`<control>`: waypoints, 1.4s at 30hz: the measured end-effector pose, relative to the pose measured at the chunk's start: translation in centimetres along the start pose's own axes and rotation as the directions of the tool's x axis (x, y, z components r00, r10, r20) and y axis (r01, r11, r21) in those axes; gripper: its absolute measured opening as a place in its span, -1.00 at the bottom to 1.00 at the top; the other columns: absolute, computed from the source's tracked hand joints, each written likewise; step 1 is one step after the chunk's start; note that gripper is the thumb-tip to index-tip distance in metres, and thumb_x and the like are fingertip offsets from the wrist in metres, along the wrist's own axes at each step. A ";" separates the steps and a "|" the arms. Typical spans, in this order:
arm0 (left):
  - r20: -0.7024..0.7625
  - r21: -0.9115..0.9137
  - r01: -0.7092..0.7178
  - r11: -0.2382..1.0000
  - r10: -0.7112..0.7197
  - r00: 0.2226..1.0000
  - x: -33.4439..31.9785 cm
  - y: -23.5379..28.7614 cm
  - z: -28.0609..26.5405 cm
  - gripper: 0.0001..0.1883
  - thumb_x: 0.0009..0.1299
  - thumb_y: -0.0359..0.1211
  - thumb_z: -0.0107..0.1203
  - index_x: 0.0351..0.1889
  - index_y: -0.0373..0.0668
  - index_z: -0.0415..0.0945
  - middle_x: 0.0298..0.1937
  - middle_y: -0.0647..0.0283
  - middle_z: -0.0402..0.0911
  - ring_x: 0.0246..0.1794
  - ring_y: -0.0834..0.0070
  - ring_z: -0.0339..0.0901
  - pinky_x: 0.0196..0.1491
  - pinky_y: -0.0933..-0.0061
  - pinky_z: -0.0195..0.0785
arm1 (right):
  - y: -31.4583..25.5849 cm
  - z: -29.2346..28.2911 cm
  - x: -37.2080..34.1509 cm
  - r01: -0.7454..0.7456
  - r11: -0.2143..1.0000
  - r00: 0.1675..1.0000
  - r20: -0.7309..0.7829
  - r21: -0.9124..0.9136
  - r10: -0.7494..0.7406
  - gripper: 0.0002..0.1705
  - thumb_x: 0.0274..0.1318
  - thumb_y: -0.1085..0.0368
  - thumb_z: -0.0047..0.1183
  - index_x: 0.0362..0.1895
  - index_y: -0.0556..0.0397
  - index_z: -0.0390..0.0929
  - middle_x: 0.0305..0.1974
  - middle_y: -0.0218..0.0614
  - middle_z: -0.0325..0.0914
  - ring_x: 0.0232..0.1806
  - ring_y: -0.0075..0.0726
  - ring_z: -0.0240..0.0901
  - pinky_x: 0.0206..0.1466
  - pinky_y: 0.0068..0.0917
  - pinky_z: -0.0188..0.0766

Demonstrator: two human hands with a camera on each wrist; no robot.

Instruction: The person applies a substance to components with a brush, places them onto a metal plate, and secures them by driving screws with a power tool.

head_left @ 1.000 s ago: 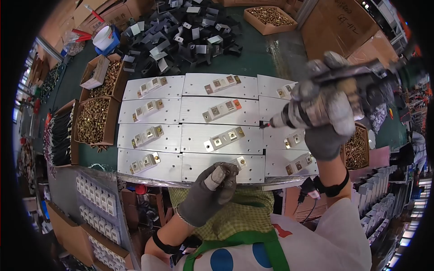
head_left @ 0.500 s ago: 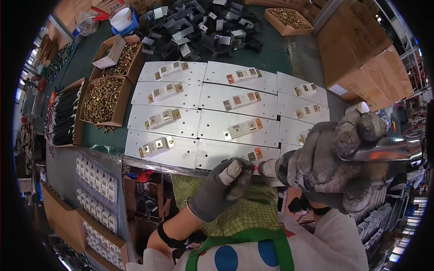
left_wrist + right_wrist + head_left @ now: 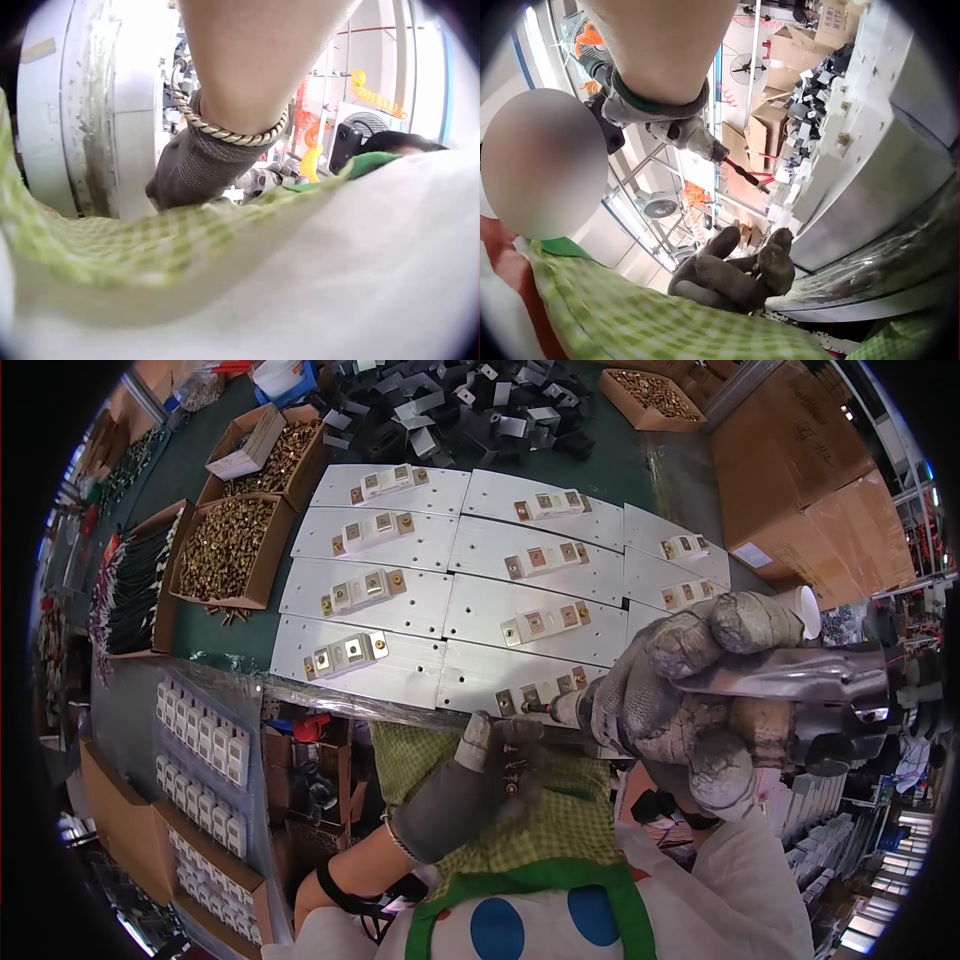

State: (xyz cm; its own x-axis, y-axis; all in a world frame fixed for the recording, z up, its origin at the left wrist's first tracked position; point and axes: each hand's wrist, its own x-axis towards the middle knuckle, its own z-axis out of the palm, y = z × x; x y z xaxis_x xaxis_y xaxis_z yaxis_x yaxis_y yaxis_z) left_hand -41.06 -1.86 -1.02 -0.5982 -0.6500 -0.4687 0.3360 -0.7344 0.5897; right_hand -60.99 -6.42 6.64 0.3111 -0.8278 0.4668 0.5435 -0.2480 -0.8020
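Note:
My gloved right hand grips a power screwdriver with a silver body. Its bit reaches the right end of a white terminal block on the front middle aluminium plate. In the right wrist view the dark bit points out from the tool's nose. Just below the plate's front edge is my gloved left hand, blurred, its curled fingers holding several small brass screws. The left wrist view shows only the back of the left glove; its fingers are hidden there.
More plates with terminal blocks lie in rows. Boxes of brass screws stand at left, beside a box of black leads. A heap of black brackets lies at the back, and a large carton at right.
My right hand has brought the screwdriver from over the right-hand plates down and left to the front block. My left hand has drawn back from that block towards the apron, showing brass screws.

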 end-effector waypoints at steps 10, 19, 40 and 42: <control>-0.012 -0.245 0.117 0.962 -0.124 0.992 -1.4 -2.5 -3.6 -0.73 0.37 -0.27 -0.15 -0.14 -0.26 0.38 -0.30 0.22 0.45 -0.38 0.52 0.40 -0.41 0.58 0.24 | 5.8 0.2 -0.6 -0.174 0.960 0.985 -0.050 -0.219 0.167 -0.45 -0.04 0.33 0.08 0.06 0.18 0.21 -0.03 -0.17 0.36 -0.06 -0.40 0.35 0.02 -0.43 0.33; -0.067 -0.101 0.000 0.995 -0.007 0.998 -1.2 -2.9 -4.8 -0.70 0.39 -0.21 -0.11 -0.07 -0.23 0.34 -0.27 0.24 0.54 -0.42 0.59 0.44 -0.47 0.65 0.22 | 4.4 1.5 0.1 -0.355 0.919 0.928 0.050 -0.169 0.368 -0.33 -0.17 0.47 0.20 0.07 -0.08 0.19 -0.12 -0.24 0.33 -0.15 -0.27 0.35 -0.07 -0.20 0.38; 0.003 -0.386 -0.007 0.922 0.009 1.000 -0.8 -1.4 -4.0 -0.70 0.33 -0.17 0.01 -0.12 -0.16 0.36 -0.40 0.39 0.39 -0.58 0.70 0.14 -0.49 0.68 0.04 | 3.7 3.6 1.1 -0.086 0.996 0.987 -0.141 -0.038 0.080 -0.25 -0.18 0.34 0.23 0.14 0.12 0.13 -0.03 -0.12 0.36 -0.12 -0.30 0.41 -0.08 -0.41 0.44; -0.003 -0.272 -0.056 0.961 0.057 0.998 -0.5 -1.1 -3.8 -0.67 0.33 -0.13 0.00 -0.13 -0.17 0.36 -0.42 0.39 0.38 -0.60 0.71 0.12 -0.53 0.69 0.00 | 2.9 3.4 1.3 -0.031 1.000 0.998 -0.046 0.002 0.031 -0.25 -0.16 0.33 0.22 0.14 0.12 0.12 -0.03 -0.12 0.35 -0.13 -0.29 0.41 -0.10 -0.39 0.44</control>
State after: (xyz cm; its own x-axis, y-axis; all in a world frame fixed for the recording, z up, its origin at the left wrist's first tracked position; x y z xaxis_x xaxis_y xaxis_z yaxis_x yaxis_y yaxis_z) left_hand -38.41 -1.47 -3.96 -0.5758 -0.6915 -0.4362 0.5542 -0.7223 0.4136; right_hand -56.33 -6.52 6.22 0.2917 -0.8572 0.4243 0.5351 -0.2215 -0.8153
